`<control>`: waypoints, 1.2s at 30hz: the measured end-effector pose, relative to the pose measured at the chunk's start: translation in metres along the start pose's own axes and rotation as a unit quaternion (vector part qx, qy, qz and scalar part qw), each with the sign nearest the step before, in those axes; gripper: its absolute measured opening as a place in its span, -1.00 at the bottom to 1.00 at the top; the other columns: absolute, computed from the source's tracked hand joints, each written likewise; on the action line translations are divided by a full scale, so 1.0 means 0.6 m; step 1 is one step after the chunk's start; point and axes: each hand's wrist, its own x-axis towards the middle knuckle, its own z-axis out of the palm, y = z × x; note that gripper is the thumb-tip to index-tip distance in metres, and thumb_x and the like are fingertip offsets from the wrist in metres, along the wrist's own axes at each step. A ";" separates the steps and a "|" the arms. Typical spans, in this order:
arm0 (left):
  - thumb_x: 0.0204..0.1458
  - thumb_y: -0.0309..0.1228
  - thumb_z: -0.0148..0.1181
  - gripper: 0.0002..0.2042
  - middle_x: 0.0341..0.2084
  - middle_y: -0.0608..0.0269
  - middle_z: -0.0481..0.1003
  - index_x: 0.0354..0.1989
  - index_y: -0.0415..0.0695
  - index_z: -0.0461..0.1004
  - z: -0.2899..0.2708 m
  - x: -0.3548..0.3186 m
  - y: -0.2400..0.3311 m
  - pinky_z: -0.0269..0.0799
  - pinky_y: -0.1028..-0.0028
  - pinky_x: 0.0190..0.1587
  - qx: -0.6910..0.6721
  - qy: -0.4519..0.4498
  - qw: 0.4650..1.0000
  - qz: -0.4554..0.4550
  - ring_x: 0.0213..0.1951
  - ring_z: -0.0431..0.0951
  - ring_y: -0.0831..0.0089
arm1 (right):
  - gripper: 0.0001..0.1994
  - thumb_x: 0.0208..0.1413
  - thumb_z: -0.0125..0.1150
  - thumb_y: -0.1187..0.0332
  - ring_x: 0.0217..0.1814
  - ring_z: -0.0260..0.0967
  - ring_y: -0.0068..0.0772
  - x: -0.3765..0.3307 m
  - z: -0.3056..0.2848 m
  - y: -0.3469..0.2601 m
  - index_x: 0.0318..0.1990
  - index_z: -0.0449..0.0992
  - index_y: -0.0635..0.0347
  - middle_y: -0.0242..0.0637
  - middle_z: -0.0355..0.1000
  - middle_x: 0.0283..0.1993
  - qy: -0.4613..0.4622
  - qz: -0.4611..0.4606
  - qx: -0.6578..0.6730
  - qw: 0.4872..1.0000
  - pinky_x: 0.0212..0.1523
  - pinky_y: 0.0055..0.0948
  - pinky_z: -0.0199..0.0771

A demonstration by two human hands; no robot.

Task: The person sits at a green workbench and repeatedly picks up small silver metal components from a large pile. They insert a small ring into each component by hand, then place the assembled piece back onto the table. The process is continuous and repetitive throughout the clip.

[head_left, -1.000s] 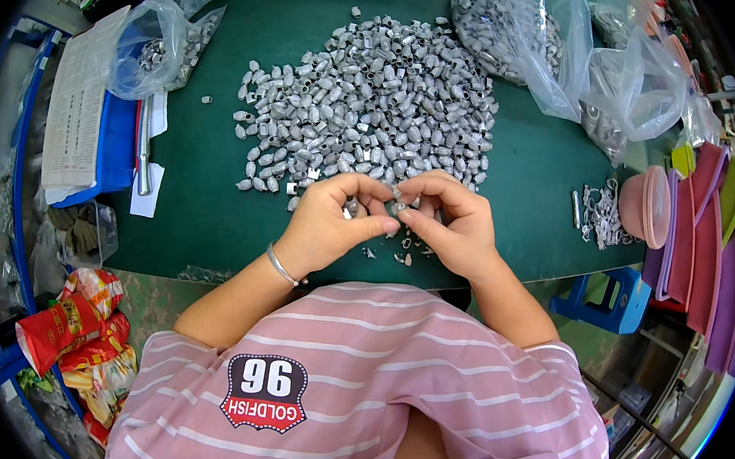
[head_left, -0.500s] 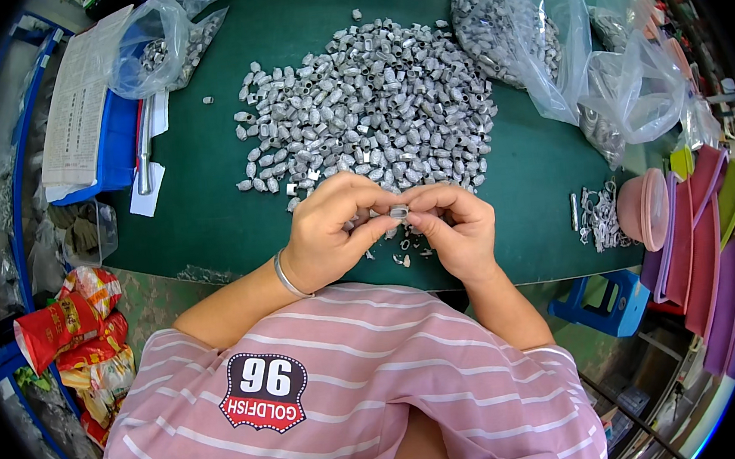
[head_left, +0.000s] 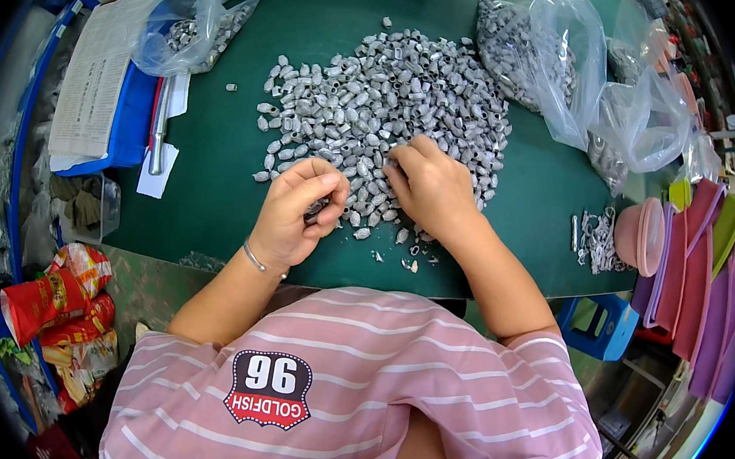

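A broad heap of small grey metal pieces [head_left: 374,99], oval and hollow with openings at their ends, covers the middle of the green table. My left hand [head_left: 293,218] is curled at the heap's near left edge, with dark grey metal pieces [head_left: 317,207] showing between its palm and fingers. On the near right part of the heap, my right hand [head_left: 438,188] rests with bent fingers drawn together. Its fingertips are partly hidden, so what they pinch cannot be made out. Tiny broken scraps [head_left: 409,265] lie between my forearms.
Bags of grey pieces stand far left [head_left: 223,34] and far right [head_left: 526,53]. A blue tray [head_left: 130,119] with printed paper and a metal pen-like tool [head_left: 160,134] lie left. A pink bowl [head_left: 636,238] sits beside small silvery parts [head_left: 600,241] at right.
My hands were together, holding one small metal piece between their fingertips. They have parted: the left is drawn back curled, and the right has moved onto the heap.
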 end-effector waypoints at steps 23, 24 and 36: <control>-0.05 -0.46 0.25 -0.82 -0.56 0.42 0.41 -0.28 -0.19 0.45 0.016 0.002 -0.020 -0.03 0.76 -0.70 0.237 0.019 0.971 -0.010 -0.67 0.18 0.83 | -0.77 -0.21 0.24 0.63 -0.65 0.19 -0.59 -0.038 -0.013 -0.020 -0.35 0.39 0.23 -0.33 0.41 -0.35 0.008 0.016 0.317 0.948 -0.64 -0.60 0.22; -0.08 -0.44 0.29 -0.81 -0.49 0.42 0.44 -0.30 -0.19 0.47 0.024 -0.002 -0.011 0.13 0.75 -0.62 0.230 0.013 0.973 -0.028 -0.60 0.25 0.79 | -0.77 -0.20 0.23 0.64 -0.65 0.19 -0.62 -0.039 -0.010 -0.024 -0.33 0.40 0.24 -0.32 0.41 -0.34 0.029 -0.018 0.312 0.950 -0.65 -0.62 0.22; -0.22 -0.64 0.24 -0.79 -0.39 0.26 0.43 -0.33 -0.23 0.51 0.033 -0.003 -0.026 0.30 0.63 -0.44 0.470 0.025 0.842 0.266 -0.57 0.35 0.60 | -0.87 -0.10 0.19 0.62 -0.59 0.27 -0.60 -0.042 -0.021 -0.027 -0.34 0.49 0.30 -0.27 0.40 -0.41 0.021 -0.001 0.322 0.947 -0.62 -0.66 0.24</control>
